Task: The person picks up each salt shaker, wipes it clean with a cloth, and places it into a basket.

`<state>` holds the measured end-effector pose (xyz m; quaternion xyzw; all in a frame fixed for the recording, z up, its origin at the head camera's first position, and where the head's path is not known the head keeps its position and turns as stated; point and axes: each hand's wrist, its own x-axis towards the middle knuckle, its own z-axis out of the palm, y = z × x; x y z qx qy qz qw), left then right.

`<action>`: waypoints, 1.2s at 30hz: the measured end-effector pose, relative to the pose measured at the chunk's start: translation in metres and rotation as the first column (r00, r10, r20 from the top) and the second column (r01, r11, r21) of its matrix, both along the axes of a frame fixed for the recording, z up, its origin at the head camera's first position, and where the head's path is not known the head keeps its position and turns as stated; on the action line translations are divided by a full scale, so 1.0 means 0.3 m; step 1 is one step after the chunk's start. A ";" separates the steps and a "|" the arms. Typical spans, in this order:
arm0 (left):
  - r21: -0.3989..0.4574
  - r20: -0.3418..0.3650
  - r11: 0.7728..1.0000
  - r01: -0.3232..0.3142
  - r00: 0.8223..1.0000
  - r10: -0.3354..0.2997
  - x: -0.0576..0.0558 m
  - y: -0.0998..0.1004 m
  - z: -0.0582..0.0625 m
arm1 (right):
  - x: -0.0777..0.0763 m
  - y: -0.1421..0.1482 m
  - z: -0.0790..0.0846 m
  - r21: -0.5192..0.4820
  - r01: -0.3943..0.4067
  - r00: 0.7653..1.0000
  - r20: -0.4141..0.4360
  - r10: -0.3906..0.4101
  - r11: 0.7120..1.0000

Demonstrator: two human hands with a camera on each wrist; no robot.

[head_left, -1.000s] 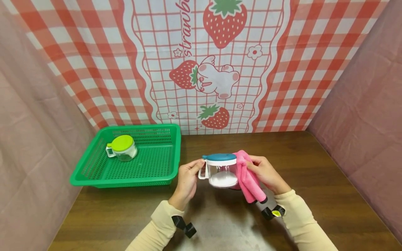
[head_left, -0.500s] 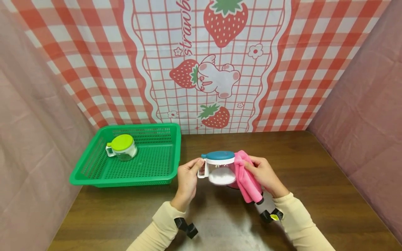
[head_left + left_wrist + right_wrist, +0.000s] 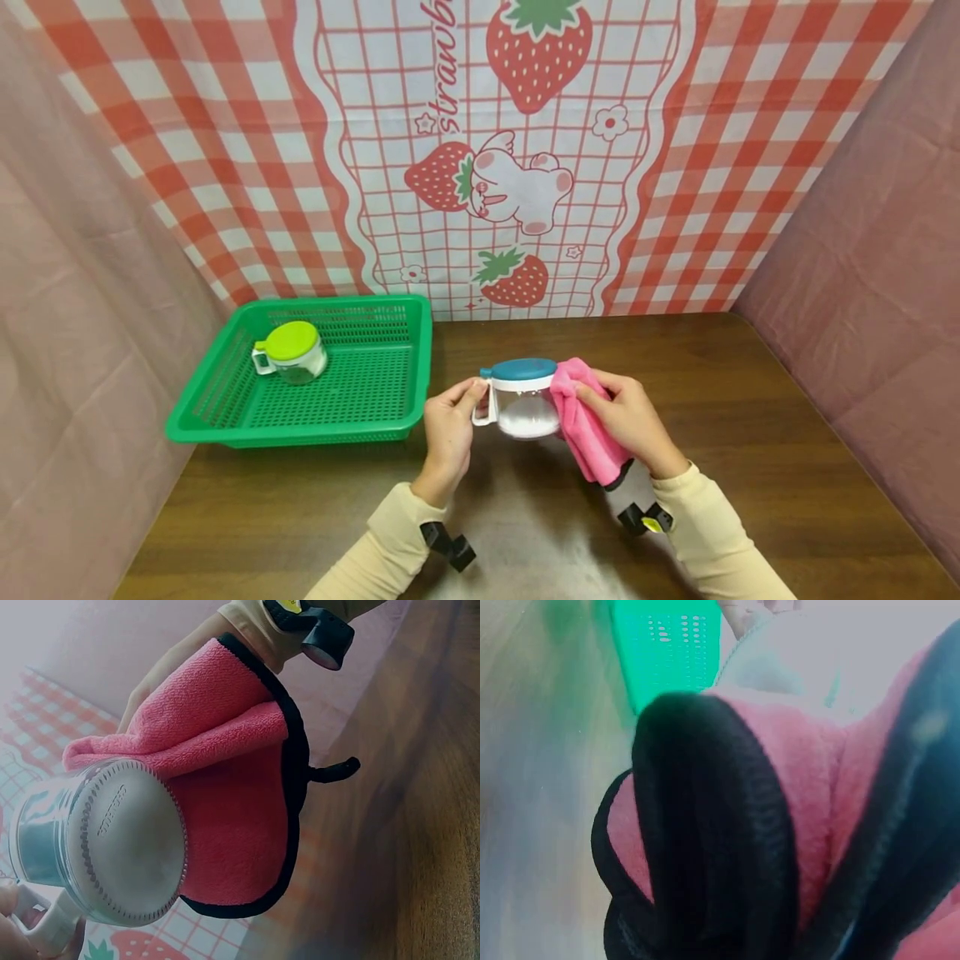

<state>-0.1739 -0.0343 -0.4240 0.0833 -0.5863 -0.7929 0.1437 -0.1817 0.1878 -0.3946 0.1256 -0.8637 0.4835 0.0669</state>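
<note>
My left hand (image 3: 448, 429) pinches the white handle of a clear seasoning jar (image 3: 527, 412) with a blue lid and white stuff in the bottom. The jar hangs above the table, and its round ribbed base (image 3: 131, 844) faces the left wrist camera. In my right hand (image 3: 633, 421) is a pink cloth (image 3: 588, 437) with black edging, gripped in a bunch and pressed against the jar's right side. Folds of that cloth fill most of the right wrist view and hide the right fingers there.
A green plastic basket (image 3: 337, 435) stands at the left on the brown wooden table (image 3: 750, 467). Inside it sits a similar jar (image 3: 295, 350) with a lime-green lid. A red checked strawberry curtain (image 3: 675, 208) hangs behind, with pink drapes at both sides.
The right hand and the pink cloth have shifted left, covering more of the jar's right side. The jar has moved slightly up and left, with the left hand still on its handle.
</note>
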 end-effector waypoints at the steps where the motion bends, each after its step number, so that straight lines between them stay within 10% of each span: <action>1: 0.001 0.001 1.000 -0.003 1.000 0.003 0.001 0.001 0.000 | 0.001 -0.001 -0.002 0.016 0.010 1.000 -0.017 -0.009 1.000; 24: -0.016 0.022 0.999 -0.038 0.999 0.039 -0.002 0.004 -0.021 | 0.042 -0.011 -0.025 0.178 0.025 0.961 -0.274 0.025 0.984; 36: -0.185 -0.132 0.982 -0.050 0.991 0.026 -0.011 -0.016 -0.024 | 0.039 0.022 -0.043 0.188 -0.051 0.964 -0.248 0.097 0.981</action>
